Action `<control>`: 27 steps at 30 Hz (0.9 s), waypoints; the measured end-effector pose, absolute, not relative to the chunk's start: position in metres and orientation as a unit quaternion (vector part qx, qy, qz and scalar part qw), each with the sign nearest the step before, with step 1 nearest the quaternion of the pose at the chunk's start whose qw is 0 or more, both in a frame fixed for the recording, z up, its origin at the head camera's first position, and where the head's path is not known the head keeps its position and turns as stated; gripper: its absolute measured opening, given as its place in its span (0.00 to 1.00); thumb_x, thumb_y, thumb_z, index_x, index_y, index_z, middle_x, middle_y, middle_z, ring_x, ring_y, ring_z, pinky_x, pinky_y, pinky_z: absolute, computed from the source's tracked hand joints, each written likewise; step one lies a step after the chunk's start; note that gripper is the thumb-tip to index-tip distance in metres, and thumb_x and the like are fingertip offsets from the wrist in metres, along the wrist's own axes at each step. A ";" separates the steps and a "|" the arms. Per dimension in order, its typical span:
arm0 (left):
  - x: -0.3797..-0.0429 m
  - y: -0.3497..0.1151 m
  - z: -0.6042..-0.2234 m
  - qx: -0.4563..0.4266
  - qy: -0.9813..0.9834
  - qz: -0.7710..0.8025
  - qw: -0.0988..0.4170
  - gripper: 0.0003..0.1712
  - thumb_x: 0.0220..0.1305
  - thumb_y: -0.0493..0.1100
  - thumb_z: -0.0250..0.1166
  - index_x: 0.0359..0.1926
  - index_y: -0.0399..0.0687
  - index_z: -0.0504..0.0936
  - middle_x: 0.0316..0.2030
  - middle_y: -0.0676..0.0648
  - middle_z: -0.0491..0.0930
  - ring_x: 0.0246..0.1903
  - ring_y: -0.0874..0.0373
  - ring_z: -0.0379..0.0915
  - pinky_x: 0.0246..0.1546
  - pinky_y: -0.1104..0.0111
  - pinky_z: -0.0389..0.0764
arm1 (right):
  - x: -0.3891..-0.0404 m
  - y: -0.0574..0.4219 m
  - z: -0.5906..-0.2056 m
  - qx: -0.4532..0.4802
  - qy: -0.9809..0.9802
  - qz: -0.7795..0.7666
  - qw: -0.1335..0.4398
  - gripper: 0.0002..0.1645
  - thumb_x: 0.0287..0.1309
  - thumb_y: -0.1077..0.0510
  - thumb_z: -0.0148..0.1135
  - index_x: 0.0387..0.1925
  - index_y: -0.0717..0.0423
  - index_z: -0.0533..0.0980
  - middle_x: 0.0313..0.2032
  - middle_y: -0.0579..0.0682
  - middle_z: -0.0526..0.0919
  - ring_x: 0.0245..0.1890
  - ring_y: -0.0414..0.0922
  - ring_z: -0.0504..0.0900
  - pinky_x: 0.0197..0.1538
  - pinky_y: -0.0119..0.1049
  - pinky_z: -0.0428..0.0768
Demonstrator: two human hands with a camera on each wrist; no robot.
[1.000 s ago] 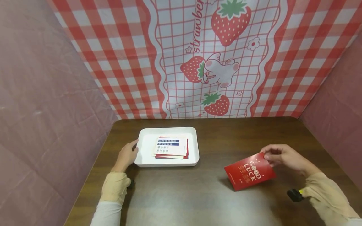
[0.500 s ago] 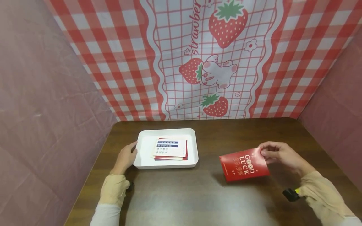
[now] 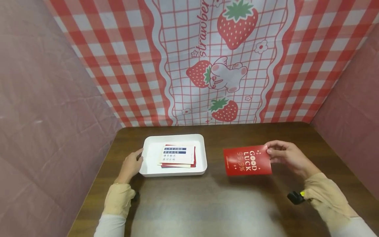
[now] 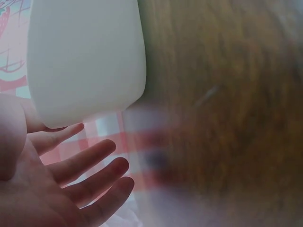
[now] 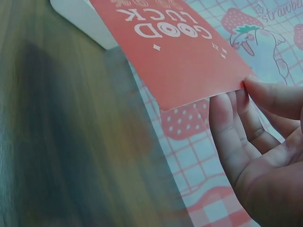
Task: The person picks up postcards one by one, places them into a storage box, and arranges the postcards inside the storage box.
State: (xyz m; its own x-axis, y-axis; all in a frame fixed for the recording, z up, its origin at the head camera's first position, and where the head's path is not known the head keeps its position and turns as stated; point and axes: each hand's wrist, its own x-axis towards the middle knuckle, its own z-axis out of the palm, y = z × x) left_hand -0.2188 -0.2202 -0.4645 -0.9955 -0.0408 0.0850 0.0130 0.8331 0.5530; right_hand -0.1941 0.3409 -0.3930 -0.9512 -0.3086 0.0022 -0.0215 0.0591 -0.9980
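Observation:
My right hand (image 3: pixel 288 157) pinches one corner of a red "GOOD LUCK" card (image 3: pixel 247 161) between thumb and fingers. The card hangs tilted above the table, right of a shallow white tray (image 3: pixel 146 169). In the right wrist view, the thumb lies over the red card (image 5: pixel 189 66) at its corner, with the other fingers (image 5: pixel 222 118) beneath. A small pile of cards (image 3: pixel 177 155) lies in the tray, a white printed one on top. At the tray's left end rests my left hand (image 3: pixel 130 166). Its fingers are loosely spread beside the tray (image 4: pixel 90 61) in the left wrist view.
Both stand on a brown wooden table (image 3: pixel 183 204). A red-and-white checked strawberry cloth (image 3: pixel 136 65) hangs behind its far edge. Pinkish cloth walls (image 3: pixel 53 131) flank the table left and right.
My right hand has carried the red card left and away from me, closer to the tray, and the card has turned more level in view. The left hand stays by the tray.

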 end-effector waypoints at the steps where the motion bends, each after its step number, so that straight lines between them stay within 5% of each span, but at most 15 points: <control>1: -0.219 -0.220 -0.464 0.008 -0.957 -0.287 0.046 0.26 0.64 0.39 0.50 0.63 0.40 0.67 0.57 0.28 0.70 0.58 0.35 0.64 0.58 0.43 0.66 | -0.195 0.339 -0.393 -0.115 0.713 -0.684 0.105 0.10 0.60 0.67 0.54 0.43 0.60 0.76 0.35 0.42 0.83 0.32 0.41 0.83 0.33 0.36 0.85; 27: -0.220 -0.223 -0.462 0.017 -0.956 -0.293 0.007 0.26 0.66 0.41 0.48 0.65 0.44 0.65 0.62 0.31 0.66 0.59 0.37 0.62 0.58 0.43 0.66 | -0.224 0.279 -0.383 -0.086 0.659 -0.741 0.095 0.08 0.59 0.65 0.56 0.42 0.56 0.75 0.33 0.43 0.83 0.30 0.41 0.82 0.33 0.34 0.85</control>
State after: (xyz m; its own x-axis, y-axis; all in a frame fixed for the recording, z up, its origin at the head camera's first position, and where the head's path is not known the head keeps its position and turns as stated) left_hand -0.2199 -0.2228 -0.4622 -0.9993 -0.0369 0.0026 -0.0291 0.8277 0.5604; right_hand -0.2238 0.2786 -0.3834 -0.9672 -0.2541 0.0013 0.0282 -0.1124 -0.9933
